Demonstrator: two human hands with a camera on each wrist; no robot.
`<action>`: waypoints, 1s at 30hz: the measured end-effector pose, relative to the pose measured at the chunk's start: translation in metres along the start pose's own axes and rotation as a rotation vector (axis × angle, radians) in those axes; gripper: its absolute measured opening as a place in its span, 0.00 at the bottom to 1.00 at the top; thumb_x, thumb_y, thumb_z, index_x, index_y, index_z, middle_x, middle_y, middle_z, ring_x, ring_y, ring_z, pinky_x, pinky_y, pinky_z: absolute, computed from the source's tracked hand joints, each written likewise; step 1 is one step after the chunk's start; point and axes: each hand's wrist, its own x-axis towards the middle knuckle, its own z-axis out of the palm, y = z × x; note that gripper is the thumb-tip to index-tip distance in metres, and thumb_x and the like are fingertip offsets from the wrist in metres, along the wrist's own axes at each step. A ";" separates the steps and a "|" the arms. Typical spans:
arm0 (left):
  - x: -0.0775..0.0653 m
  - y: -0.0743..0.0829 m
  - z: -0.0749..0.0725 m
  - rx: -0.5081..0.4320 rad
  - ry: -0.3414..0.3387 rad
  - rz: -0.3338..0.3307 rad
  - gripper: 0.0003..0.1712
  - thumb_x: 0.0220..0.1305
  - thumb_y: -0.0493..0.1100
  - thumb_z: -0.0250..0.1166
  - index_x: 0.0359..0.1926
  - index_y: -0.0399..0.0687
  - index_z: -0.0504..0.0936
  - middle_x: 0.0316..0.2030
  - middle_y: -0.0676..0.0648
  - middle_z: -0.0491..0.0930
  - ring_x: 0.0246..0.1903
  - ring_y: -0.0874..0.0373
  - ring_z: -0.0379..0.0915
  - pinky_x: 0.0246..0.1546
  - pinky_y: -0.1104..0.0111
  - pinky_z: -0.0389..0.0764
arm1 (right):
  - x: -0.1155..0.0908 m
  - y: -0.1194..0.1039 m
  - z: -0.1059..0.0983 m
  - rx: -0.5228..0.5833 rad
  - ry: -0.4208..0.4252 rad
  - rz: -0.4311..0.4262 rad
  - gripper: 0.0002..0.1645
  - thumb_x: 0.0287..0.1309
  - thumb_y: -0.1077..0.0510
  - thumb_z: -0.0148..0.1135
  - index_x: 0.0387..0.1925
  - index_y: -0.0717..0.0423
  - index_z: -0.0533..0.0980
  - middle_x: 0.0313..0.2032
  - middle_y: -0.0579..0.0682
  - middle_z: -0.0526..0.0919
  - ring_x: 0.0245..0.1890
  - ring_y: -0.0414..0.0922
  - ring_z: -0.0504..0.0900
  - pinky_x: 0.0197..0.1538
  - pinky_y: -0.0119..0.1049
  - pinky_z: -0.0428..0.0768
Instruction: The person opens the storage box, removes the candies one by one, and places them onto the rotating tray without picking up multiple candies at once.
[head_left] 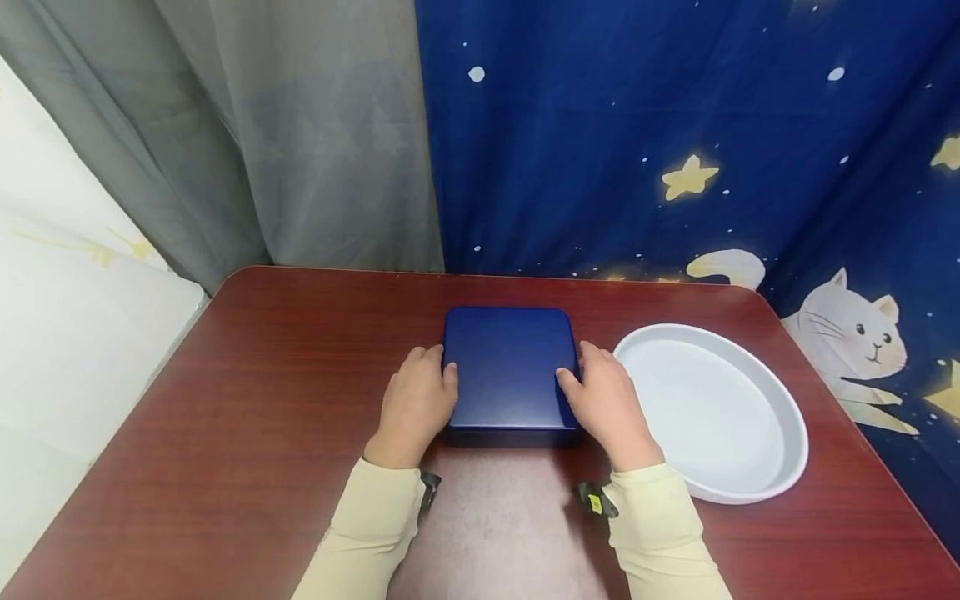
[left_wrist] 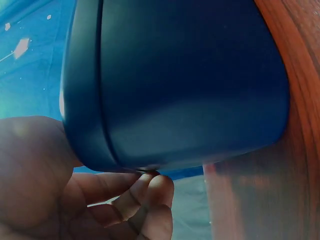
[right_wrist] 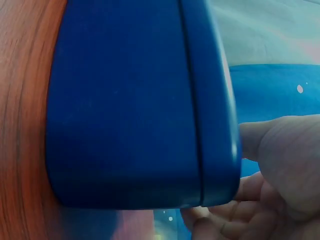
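Note:
A dark blue box (head_left: 512,367) with rounded corners and a fitted lid (left_wrist: 82,90) lies flat on the table, its lid closed. My left hand (head_left: 415,406) grips its left side, thumb on the top edge. In the left wrist view, the curled fingertips (left_wrist: 159,187) meet the side near the seam under the lid. On the opposite side my right hand (head_left: 606,406) holds the box the same way, its thumb over the top edge. The right wrist view shows those fingers (right_wrist: 240,212) tucked against the side by the lid seam. The box's contents are hidden.
A round white tray (head_left: 712,408) with a raised rim stands just right of my right hand. The reddish-brown wooden table (head_left: 247,433) has rounded far corners. Behind it hang a grey curtain (head_left: 337,133) and a blue curtain (head_left: 570,133) with stars and a cat.

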 end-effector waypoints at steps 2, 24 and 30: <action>0.000 0.000 0.000 0.003 0.002 0.002 0.25 0.72 0.44 0.58 0.61 0.30 0.75 0.53 0.32 0.76 0.49 0.37 0.78 0.51 0.48 0.76 | 0.001 0.001 0.000 -0.013 -0.009 0.003 0.33 0.67 0.54 0.57 0.63 0.77 0.67 0.54 0.72 0.76 0.57 0.66 0.74 0.60 0.58 0.69; 0.002 -0.003 -0.003 -0.048 -0.061 -0.007 0.26 0.71 0.42 0.59 0.62 0.27 0.73 0.53 0.31 0.75 0.55 0.39 0.74 0.55 0.49 0.74 | 0.002 0.007 0.004 0.010 -0.064 0.019 0.31 0.68 0.52 0.55 0.60 0.76 0.70 0.53 0.72 0.76 0.57 0.64 0.73 0.62 0.57 0.67; 0.002 0.000 -0.002 -0.040 -0.036 0.007 0.25 0.71 0.41 0.60 0.61 0.26 0.74 0.52 0.30 0.76 0.54 0.38 0.74 0.54 0.49 0.74 | 0.001 0.008 0.002 0.019 -0.072 0.026 0.31 0.68 0.52 0.56 0.60 0.75 0.70 0.53 0.71 0.76 0.57 0.64 0.73 0.61 0.57 0.67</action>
